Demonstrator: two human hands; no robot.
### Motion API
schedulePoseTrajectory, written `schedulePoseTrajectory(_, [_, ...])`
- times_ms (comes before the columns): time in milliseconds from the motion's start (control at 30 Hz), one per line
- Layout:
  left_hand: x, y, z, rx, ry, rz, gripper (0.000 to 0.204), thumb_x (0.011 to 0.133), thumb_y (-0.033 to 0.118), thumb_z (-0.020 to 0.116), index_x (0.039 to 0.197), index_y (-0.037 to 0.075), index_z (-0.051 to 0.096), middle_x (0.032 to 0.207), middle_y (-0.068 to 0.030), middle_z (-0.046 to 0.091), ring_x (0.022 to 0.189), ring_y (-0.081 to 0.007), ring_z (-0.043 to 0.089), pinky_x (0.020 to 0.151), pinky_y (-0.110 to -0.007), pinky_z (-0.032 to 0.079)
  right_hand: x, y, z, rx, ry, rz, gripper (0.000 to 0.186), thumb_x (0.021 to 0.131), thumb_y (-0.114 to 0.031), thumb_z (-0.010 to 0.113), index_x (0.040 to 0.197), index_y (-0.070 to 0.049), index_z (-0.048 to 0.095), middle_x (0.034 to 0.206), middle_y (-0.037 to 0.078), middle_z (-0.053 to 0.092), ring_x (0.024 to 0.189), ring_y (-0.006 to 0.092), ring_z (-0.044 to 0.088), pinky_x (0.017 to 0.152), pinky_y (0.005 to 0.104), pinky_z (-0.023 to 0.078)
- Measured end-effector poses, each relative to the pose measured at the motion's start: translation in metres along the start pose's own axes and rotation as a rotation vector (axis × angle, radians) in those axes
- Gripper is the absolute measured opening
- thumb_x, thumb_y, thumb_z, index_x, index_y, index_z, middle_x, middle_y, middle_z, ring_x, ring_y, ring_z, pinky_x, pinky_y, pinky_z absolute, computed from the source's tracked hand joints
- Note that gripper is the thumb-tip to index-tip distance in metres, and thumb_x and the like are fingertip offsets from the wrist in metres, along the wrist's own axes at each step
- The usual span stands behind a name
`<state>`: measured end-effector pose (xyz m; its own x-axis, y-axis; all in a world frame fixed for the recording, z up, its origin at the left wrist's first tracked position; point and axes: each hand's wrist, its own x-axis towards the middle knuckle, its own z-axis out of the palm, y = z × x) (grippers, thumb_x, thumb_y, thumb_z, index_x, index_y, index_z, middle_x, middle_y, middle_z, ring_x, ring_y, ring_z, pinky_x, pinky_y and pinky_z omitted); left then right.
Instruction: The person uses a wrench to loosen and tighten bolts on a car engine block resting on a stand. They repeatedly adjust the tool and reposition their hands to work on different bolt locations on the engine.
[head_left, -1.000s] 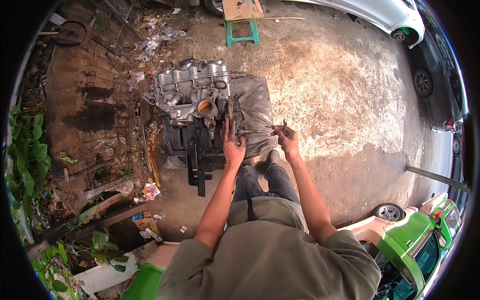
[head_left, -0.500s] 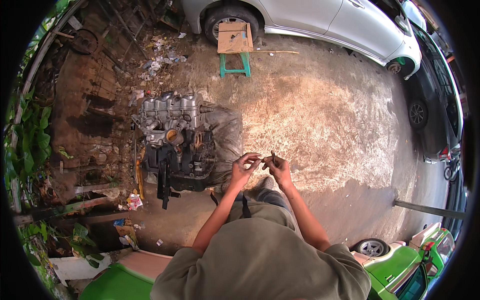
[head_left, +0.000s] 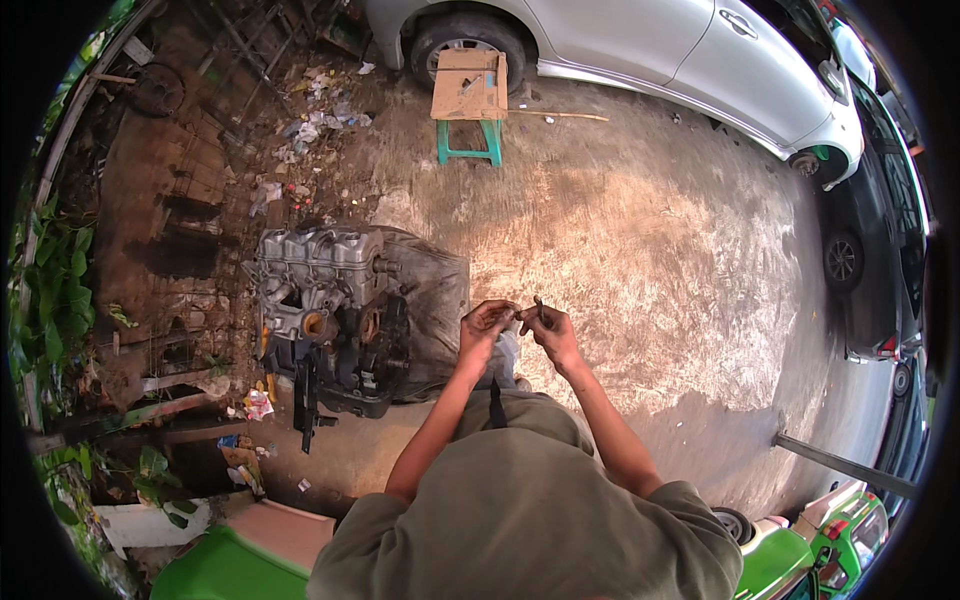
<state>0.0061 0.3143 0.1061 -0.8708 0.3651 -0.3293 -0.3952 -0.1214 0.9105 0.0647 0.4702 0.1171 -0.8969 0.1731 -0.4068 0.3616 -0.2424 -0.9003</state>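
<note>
My left hand (head_left: 484, 328) is in front of my body with fingers pinched round something small that I cannot make out. My right hand (head_left: 548, 334) is closed on a slim dark metal tool (head_left: 539, 308), its fingertips nearly meeting those of my left hand. To the left of my hands a greasy engine (head_left: 327, 262), with a silver ribbed cover and dark lower block, rests on a crumpled grey sheet (head_left: 435, 285); neither hand touches it.
A green stool (head_left: 468, 153) bearing cardboard (head_left: 469, 95) stands beside a silver car (head_left: 640, 45). A dark car (head_left: 870, 270) is at right, with a metal post (head_left: 840, 462) nearer. Scrap, litter (head_left: 315, 125) and plants (head_left: 55, 290) line the left; green vehicles (head_left: 225, 560) are behind me.
My hands have left the engine and come together in front of me. The view has shifted, showing more of the silver car, with the engine now farther left.
</note>
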Motion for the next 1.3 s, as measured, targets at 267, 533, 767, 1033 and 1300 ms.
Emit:
schedulePoseTrajectory(267, [0.166, 0.036, -0.002, 0.344, -0.024, 0.174, 0.011, 0.089, 0.012, 0.071, 0.097, 0.004, 0.068, 0.089, -0.0019, 0.07, 0.079, -0.009, 0.063, 0.07, -0.026, 0.049, 0.162, -0.055, -0.024, -0.114, 0.038, -0.064, 0.019, 0.093, -0.012, 0.068, 0.098, 0.006, 0.066, 0.078, 0.006, 0.067, 0.073, 0.0102, 0.062, 0.067, 0.0267, 0.048])
schedulePoseTrajectory(533, [0.307, 0.106, -0.004, 0.665, -0.027, 0.337, 0.014, 0.086, 0.012, 0.074, 0.098, 0.005, 0.072, 0.09, -0.0069, 0.072, 0.081, -0.0155, 0.066, 0.069, -0.03, 0.05, 0.307, -0.126, -0.036, -0.195, 0.011, -0.212, 0.022, 0.093, -0.017, 0.069, 0.096, 0.004, 0.064, 0.076, 0.003, 0.064, 0.07, 0.0084, 0.057, 0.065, 0.0262, 0.045])
schedulePoseTrajectory(767, [0.396, 0.108, -0.002, 0.502, 0.151, 0.193, 0.014, 0.086, 0.005, 0.07, 0.099, 0.003, 0.073, 0.095, -0.0084, 0.072, 0.083, -0.0192, 0.066, 0.072, -0.031, 0.051, 0.414, -0.152, -0.055, -0.19, -0.099, -0.083, 0.022, 0.098, -0.021, 0.062, 0.096, 0.0, 0.067, 0.07, -0.002, 0.059, 0.052, 0.003, 0.041, 0.047, 0.0232, 0.03])
schedulePoseTrajectory(1033, [0.501, 0.129, -0.009, 0.304, 0.354, -0.034, 0.021, 0.088, 0.015, 0.072, 0.104, 0.002, 0.073, 0.093, -0.0065, 0.071, 0.089, -0.014, 0.063, 0.082, -0.031, 0.048, 0.553, -0.195, -0.083, -0.173, -0.216, 0.045, 0.029, 0.1, -0.024, 0.053, 0.098, 0.0, 0.069, 0.069, 0.004, 0.063, 0.059, 0.0088, 0.052, 0.054, 0.0276, 0.039])
schedulePoseTrajectory(1300, [0.618, 0.161, -0.036, 0.215, 0.415, -0.054, 0.016, 0.089, 0.006, 0.068, 0.103, 0.001, 0.073, 0.091, -0.0041, 0.071, 0.083, -0.0113, 0.063, 0.076, -0.027, 0.049, 0.69, -0.232, -0.091, -0.175, -0.151, 0.071, 0.03, 0.101, -0.025, 0.05, 0.099, -0.001, 0.068, 0.067, 0.003, 0.061, 0.047, 0.0056, 0.04, 0.045, 0.0246, 0.03])
